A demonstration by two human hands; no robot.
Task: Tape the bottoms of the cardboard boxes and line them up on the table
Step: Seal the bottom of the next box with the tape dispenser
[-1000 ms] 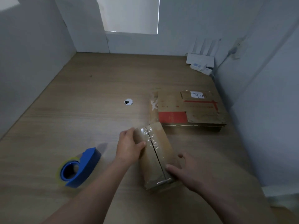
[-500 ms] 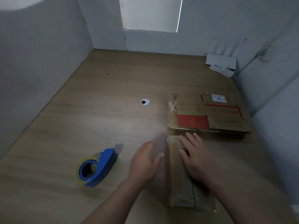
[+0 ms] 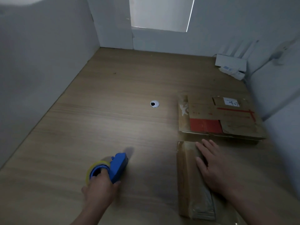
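A small cardboard box point(image 3: 186, 179) lies on the wooden table point(image 3: 113, 120) at the front right, clear tape along its seam. My right hand point(image 3: 212, 166) rests flat on top of it with straight fingers. To its left, my left hand point(image 3: 99, 187) grips the blue tape dispenser point(image 3: 118, 166), which carries a yellowish roll of clear tape and sits on the table. Behind the small box lies a flattened cardboard box point(image 3: 222, 119) with a red patch and a white label.
White walls close in the table on the left, back and right. A white router point(image 3: 230, 64) with a cable sits in the far right corner. A round cable hole point(image 3: 154, 103) is in the table's middle.
My left hand left the small box, moved left and took hold of the tape dispenser. My right hand stays flat on the box. The camera view shifted left.
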